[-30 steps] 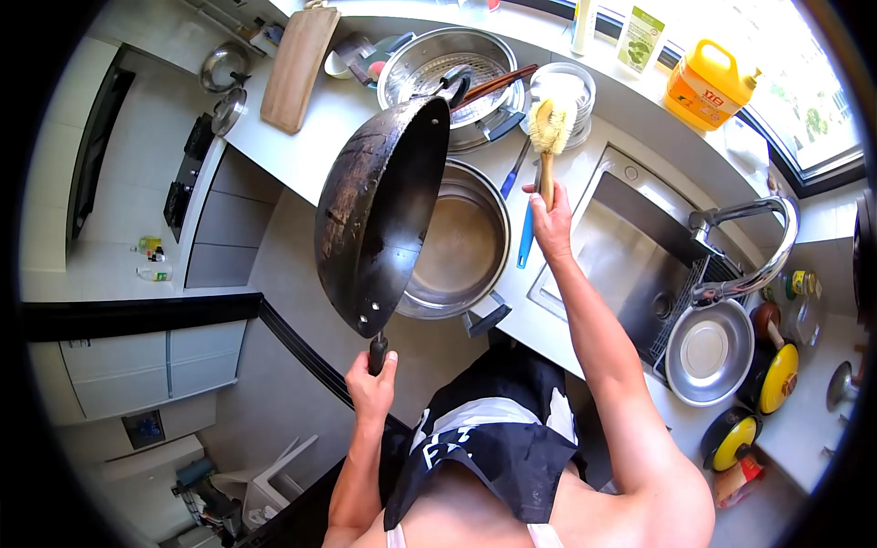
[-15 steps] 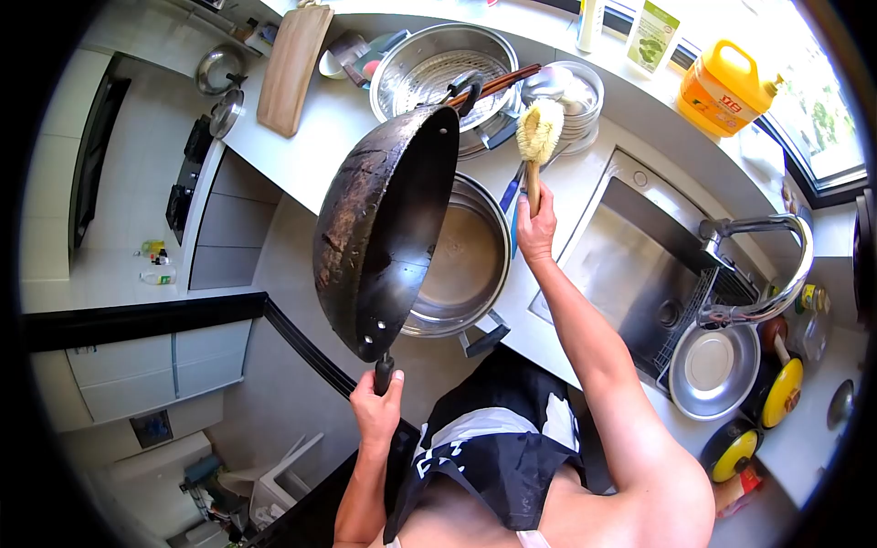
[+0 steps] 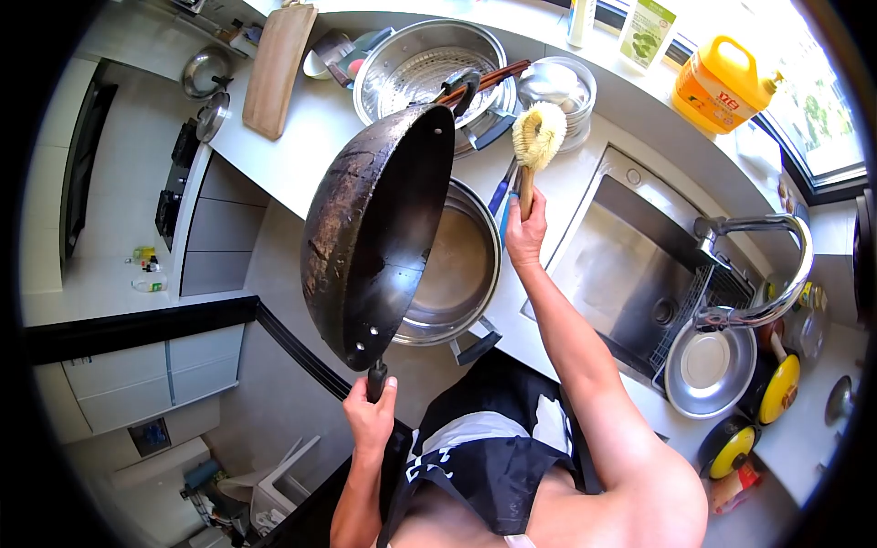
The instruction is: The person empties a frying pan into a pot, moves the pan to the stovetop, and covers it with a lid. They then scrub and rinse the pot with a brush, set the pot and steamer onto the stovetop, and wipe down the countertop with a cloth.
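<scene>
My left hand (image 3: 370, 413) is closed round the handle of a large dark wok (image 3: 365, 237), which is tilted on its side with its hollow facing right. Scorch marks and worn brown patches cover its outside. In my right hand (image 3: 526, 233) is a scrub brush (image 3: 539, 137), held upright by its wooden handle with the pale bristles on top, apart from the wok. Partly hidden behind the wok is a wide steel pot (image 3: 461, 274) with a brownish inside. Blue handles of something stick out beside my right hand.
A steel sink (image 3: 626, 265) with a curved faucet (image 3: 795, 265) lies to the right. A steamer pot (image 3: 429, 73), stacked bowls (image 3: 566, 91) and a cutting board (image 3: 279, 73) stand at the back. A yellow detergent jug (image 3: 726, 87) is by the window, a metal basin (image 3: 708, 370) at the right.
The whole view has shifted slightly, so most things sit a little further left. The brush head has turned somewhat. Both hands keep their holds.
</scene>
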Motion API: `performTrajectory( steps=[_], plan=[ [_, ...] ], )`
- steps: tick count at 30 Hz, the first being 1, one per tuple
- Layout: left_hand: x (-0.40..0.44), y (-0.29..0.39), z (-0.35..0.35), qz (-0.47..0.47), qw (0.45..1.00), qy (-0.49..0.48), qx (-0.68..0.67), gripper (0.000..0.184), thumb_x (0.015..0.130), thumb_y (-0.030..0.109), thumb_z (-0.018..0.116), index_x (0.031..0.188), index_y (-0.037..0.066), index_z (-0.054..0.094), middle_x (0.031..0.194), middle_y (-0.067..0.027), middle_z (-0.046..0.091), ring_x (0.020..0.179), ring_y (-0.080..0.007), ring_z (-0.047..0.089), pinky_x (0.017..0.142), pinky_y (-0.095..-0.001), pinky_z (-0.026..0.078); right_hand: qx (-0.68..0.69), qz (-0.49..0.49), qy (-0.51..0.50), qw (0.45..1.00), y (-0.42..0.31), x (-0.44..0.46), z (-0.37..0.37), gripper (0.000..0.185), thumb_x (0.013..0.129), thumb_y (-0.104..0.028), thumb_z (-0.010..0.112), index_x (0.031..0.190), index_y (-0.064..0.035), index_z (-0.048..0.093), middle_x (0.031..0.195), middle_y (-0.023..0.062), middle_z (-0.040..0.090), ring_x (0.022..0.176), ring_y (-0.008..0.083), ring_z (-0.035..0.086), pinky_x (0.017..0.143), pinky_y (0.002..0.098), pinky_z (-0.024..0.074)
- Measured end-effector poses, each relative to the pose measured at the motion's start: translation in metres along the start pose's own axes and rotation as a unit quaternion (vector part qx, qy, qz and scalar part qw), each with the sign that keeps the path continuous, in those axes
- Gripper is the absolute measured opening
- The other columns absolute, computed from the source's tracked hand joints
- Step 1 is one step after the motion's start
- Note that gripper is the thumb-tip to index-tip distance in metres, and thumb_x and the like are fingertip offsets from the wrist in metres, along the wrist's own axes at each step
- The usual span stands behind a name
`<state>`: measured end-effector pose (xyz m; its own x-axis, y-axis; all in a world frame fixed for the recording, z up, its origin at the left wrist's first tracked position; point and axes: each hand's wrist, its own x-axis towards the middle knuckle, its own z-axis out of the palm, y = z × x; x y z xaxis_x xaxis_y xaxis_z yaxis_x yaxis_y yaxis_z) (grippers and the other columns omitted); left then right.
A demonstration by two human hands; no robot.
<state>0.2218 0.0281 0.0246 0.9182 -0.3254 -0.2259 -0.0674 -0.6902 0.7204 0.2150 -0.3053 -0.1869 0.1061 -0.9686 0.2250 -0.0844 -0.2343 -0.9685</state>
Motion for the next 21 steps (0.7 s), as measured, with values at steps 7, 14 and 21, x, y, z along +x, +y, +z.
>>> performTrajectory(
  steps=[7,14,21],
  plan=[
    [0.001,-0.001,-0.001,0.001,1.000,-0.011,0.014,0.021,0.085,0.011,0.073,0.077,-0.001,0.058,0.067,0.0057,0.050,0.062,-0.0031,0.042,0.053,-0.0231,0.035,0.000,-0.004,0.001,1.000,-0.003,-0.003,-0.008,0.035,0.090,-0.007,0.062,0.123,-0.0033,0.052,0.094,0.0150,0.064,0.079,0.0280,0.064,0.075,0.0362,0.0508],
    [0.002,-0.007,-0.003,-0.001,1.000,-0.021,0.014,0.022,0.086,0.012,0.073,0.077,-0.001,0.057,0.068,0.0058,0.051,0.063,-0.0031,0.042,0.054,-0.0228,0.036,-0.002,-0.001,0.006,1.000,0.007,-0.001,-0.020,0.033,0.091,-0.005,0.060,0.123,-0.0029,0.051,0.091,0.0137,0.064,0.078,0.0248,0.063,0.075,0.0345,0.0506],
    [0.003,-0.007,-0.001,0.003,1.000,-0.016,0.004,0.022,0.086,0.013,0.073,0.080,-0.002,0.058,0.067,0.0046,0.052,0.062,-0.0037,0.043,0.054,-0.0235,0.037,0.028,0.009,-0.002,1.000,0.017,0.007,-0.017,0.034,0.090,-0.003,0.058,0.123,-0.0022,0.051,0.095,0.0142,0.065,0.083,0.0262,0.064,0.077,0.0347,0.0506]
  ],
)
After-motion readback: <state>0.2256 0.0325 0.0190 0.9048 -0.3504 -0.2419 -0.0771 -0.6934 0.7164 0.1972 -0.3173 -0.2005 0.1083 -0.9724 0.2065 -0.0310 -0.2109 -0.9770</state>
